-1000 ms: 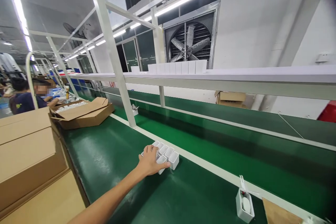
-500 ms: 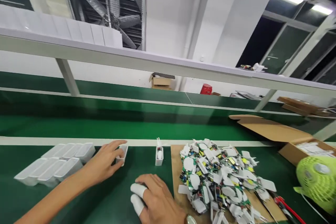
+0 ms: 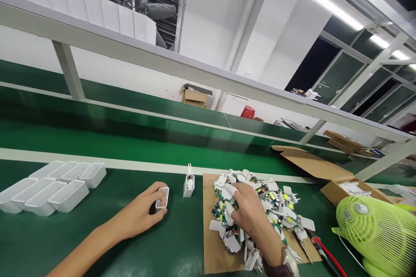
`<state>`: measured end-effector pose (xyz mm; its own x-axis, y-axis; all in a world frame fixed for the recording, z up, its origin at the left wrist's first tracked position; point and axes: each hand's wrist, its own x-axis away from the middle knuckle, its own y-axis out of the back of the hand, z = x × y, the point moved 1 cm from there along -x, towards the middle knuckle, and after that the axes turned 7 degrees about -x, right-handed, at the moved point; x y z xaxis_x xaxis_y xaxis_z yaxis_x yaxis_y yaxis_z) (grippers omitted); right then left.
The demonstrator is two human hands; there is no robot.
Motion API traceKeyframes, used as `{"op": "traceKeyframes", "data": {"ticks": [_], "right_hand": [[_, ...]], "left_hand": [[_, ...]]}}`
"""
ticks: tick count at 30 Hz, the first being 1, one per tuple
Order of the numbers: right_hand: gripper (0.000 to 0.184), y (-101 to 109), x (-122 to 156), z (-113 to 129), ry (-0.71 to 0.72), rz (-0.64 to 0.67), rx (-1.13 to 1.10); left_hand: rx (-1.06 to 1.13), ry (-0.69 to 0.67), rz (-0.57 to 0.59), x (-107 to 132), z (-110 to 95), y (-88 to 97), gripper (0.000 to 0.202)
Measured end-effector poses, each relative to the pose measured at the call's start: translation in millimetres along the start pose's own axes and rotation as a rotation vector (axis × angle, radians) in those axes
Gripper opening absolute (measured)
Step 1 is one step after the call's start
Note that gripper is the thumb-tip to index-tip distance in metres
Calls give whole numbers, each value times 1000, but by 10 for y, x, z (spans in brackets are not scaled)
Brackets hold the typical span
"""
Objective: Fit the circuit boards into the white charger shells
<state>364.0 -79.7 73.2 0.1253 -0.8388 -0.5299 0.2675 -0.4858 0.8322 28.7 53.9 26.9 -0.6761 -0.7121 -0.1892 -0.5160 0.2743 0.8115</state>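
Head view: left fingers (image 3: pixel 156 188) pinch a white case (image 3: pixel 167 200); right fingers (image 3: pixel 229 191)—parted, grip unclear—touch piled parts (image 3: pixel 276 201).

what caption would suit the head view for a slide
The left hand holds a white rectangular plastic box while the right hand touches a heap of white and green circuit parts.

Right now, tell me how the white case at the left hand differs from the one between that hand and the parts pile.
The left-hand case is gripped by the left hand; the other case is untouched. The other case contains a rounded white part and has prongs projecting; the left-hand case shows neither, though the hand hides some of it. Both are white and rectangular.
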Motion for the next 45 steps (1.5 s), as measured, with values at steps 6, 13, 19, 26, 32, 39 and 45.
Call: {"op": "traceKeyframes", "data": {"ticks": [6, 13, 19, 26, 32, 39, 45], "right_hand": [[31, 25, -172, 531, -98, -8, -459], [29, -1041, -244, 1237, -190, 287, -601], [35, -1071, -161, 1144, -71, 279, -432], [51, -1182, -64, 1254, -50, 197, -427], [48, -1093, -304, 1311, 1, 71, -712], [57, -1169, -81, 1298, 74, -108, -646], [65, -1140, -98, 1293, 112, -79, -571]], "left_hand": [[52, 58, -32, 210, 78, 93, 6], [109, 103, -63, 377, 177, 161, 52], [114, 180, -44, 495, 304, 262, 69], [138, 283, 103, 514, 349, 182, 82], [230, 263, 51, 499, 356, 168, 97], [237, 67, -63, 470, 256, 23, 85], [180, -15, -86, 442, 221, -61, 85]]}}
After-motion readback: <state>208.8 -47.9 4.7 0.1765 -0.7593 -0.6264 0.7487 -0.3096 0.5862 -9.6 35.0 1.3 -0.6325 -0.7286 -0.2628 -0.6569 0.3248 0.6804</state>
